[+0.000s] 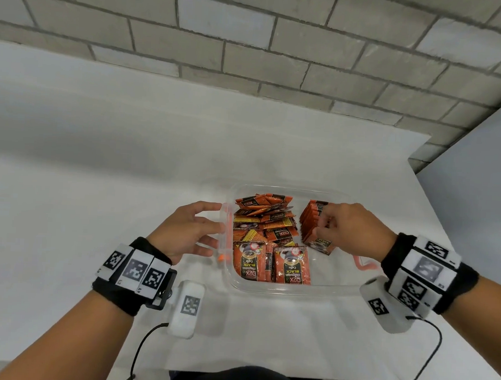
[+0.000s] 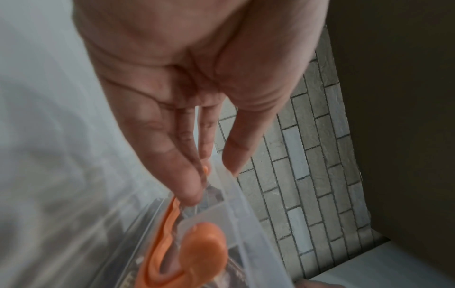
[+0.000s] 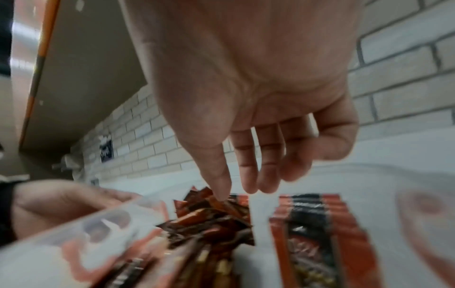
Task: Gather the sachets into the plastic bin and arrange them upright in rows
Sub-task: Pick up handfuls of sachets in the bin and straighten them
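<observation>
A clear plastic bin [image 1: 282, 288] sits on the white table. Its left half holds a loose pile of orange sachets [image 1: 263, 219], with two sachets [image 1: 291, 266] leaning face-up at the front. On the right stands an upright row of sachets [image 1: 311, 226]. My left hand [image 1: 215, 225] lies open with straight fingers against the bin's left wall, and its fingertips [image 2: 189, 194] touch the rim [image 2: 231, 196] beside the orange latch [image 2: 194, 251]. My right hand [image 1: 324, 220] hovers at the top of the upright row [image 3: 320, 224]. Its fingers [image 3: 248, 175] hang relaxed and hold nothing.
The white table [image 1: 128, 169] runs back to a grey brick wall [image 1: 251, 44]. Its right edge [image 1: 434, 199] lies close to the bin and its front edge is near my body. A second orange latch [image 1: 364, 264] hangs on the bin's right side.
</observation>
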A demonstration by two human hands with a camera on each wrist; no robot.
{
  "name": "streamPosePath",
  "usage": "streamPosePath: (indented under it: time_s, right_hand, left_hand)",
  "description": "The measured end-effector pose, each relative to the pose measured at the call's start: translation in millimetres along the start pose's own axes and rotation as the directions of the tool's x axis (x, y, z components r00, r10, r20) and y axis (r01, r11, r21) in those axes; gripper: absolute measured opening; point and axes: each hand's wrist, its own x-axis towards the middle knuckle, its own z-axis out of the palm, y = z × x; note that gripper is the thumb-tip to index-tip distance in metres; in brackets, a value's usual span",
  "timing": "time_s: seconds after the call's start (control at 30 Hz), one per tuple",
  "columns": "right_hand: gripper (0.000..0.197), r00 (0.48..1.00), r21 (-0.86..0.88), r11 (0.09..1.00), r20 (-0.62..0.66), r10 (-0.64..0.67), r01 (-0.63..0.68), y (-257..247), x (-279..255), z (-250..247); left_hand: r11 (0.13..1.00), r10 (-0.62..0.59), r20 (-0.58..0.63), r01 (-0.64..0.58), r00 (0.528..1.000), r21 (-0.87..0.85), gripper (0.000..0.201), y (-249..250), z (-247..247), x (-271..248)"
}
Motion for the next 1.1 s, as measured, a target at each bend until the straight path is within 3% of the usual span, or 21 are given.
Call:
streamPosePath:
  time_s: [0.13,0.23,0.6,0.73,0.87,0.93,1.1]
  right_hand:
    - [0.029,0.975,0.127,0.992,0.222,-0.026,-0.002,-19.9,-9.7,13.4]
    - [0.032,0.949,0.149,0.989,0.313,-0.022,-0.026,-25.8,-7.7,21.4]
    - [0.026,0.947,0.259,0.965,0.317,-0.049,-0.037,-30.0,-6.9,10.6]
    - [0.010,0.955,0.456,0.885,0.293,-0.049,-0.095,-32.4,-12.6,-6.4]
    - [0.009,0.964,0.625,0.774,0.256,-0.074,-0.107,-52.6,-14.8,-15.7]
    - [0.011,0.957,0.573,0.815,0.273,-0.096,-0.082,-64.4,-10.5,-4.9]
    - [0.025,0.955,0.233,0.972,0.281,-0.099,0.032,-81.3,3.9,22.1]
  left_hand:
    - [1.000,0.008,0.003,-0.008,1.000,0.005,0.039,0.7,0.5,0.1]
    - [1.000,0.005,0.004,-0.005,1.000,0.002,0.039,0.4,0.2,-0.2]
    - [1.000,0.010,0.004,-0.010,1.000,-0.011,0.041,-1.2,-0.3,-0.5]
    - [1.000,0.014,0.008,-0.014,1.000,-0.020,0.041,-2.0,-0.1,-0.8]
    - [1.000,0.015,0.009,-0.015,1.000,-0.023,0.040,-2.3,-0.3,0.0]
    - [1.000,0.016,0.010,-0.016,1.000,-0.024,0.041,-2.1,-0.7,0.6]
    - [1.000,0.017,0.013,-0.016,1.000,-0.025,0.040,-2.8,-0.4,0.9]
